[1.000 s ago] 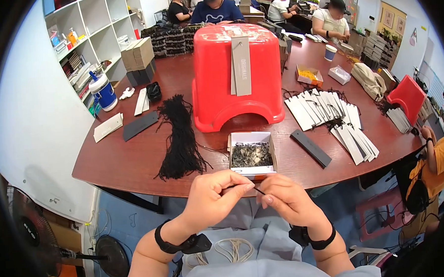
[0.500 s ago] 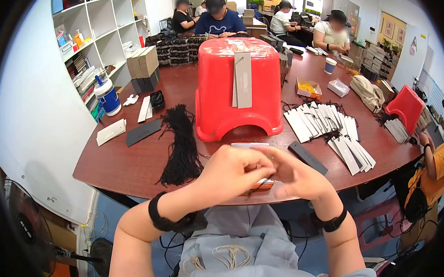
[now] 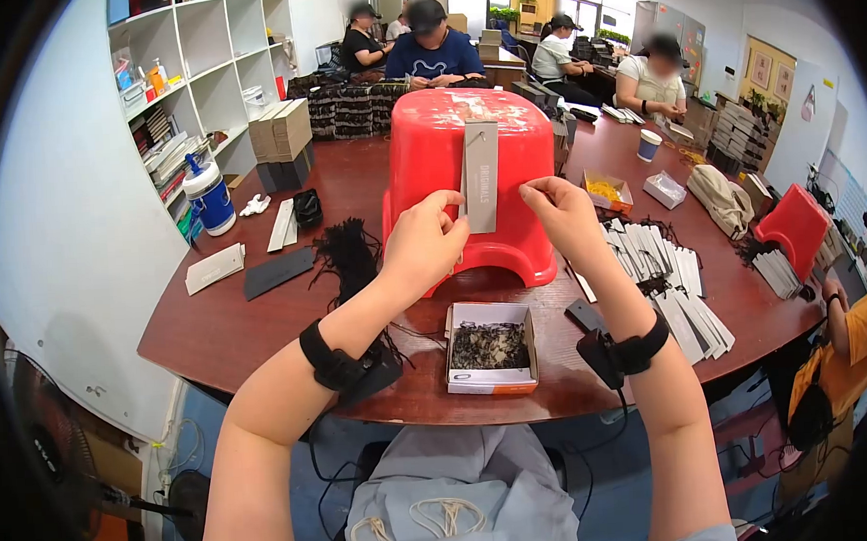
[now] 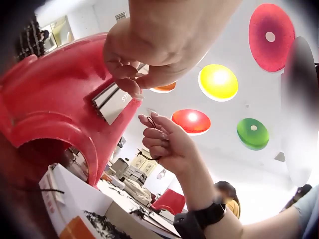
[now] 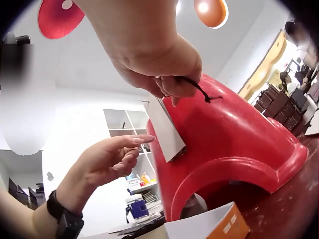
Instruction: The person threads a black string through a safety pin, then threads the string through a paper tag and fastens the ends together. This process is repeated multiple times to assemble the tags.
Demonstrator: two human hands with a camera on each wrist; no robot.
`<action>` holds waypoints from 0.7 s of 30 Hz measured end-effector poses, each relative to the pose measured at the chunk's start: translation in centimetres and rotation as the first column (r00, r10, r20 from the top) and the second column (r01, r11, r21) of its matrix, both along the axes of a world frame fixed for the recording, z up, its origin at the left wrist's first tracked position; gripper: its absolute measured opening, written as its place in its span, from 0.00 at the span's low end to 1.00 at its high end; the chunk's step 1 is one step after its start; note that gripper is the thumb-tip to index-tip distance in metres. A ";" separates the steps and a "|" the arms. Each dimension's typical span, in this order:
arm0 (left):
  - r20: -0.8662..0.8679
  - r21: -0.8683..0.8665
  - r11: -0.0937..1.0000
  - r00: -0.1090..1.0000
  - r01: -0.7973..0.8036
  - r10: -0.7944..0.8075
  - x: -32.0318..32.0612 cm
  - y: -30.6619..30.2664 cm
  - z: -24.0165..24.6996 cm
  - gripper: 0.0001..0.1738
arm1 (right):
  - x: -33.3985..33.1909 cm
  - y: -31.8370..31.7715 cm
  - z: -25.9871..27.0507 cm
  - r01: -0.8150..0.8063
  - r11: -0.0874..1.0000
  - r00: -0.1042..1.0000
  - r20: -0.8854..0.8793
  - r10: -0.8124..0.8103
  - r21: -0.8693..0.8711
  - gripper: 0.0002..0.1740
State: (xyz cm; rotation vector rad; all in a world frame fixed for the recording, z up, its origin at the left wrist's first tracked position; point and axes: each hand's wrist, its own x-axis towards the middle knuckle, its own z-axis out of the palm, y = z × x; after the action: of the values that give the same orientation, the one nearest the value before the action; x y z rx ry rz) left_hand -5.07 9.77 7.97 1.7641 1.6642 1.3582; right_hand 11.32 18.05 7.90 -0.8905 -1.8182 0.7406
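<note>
A grey tag (image 3: 482,176) printed "ORIGINALS" hangs on the front of an upturned red stool (image 3: 419,155). At the tag's left edge is my left hand (image 3: 424,240), thumb and index finger extended close to it and the other fingers bent. To the right of the tag, my right hand (image 3: 567,216) pinches a thin black cord (image 5: 199,89), whose knotted end sticks out in the right wrist view. In the left wrist view a small loop of the cord shows at the right hand's (image 4: 167,142) fingertips. Whether the left fingertips touch the tag is unclear.
Below the stool stands an open box (image 3: 492,376) of black bits. A black cord bundle (image 3: 351,255) lies left, partly behind my left arm. White tags (image 3: 692,322) and a dark tag (image 3: 582,314) lie right. Several people sit beyond.
Both hands have moved forward and up from above the box to the hanging tag, and have parted to either side of it. The box is uncovered again.
</note>
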 end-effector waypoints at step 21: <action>0.343 0.088 0.983 0.921 0.164 -0.184 0.2 3.1 1.6 0.14 | 0.8 -2.5 4.3 -0.126 0.992 0.975 0.190 0.118 0.029 0.13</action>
State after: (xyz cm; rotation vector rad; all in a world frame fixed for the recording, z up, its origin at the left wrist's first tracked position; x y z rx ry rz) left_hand -4.89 12.83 9.58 1.5449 1.2597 1.5422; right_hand 12.08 15.58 12.24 -0.8518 -2.0631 0.7126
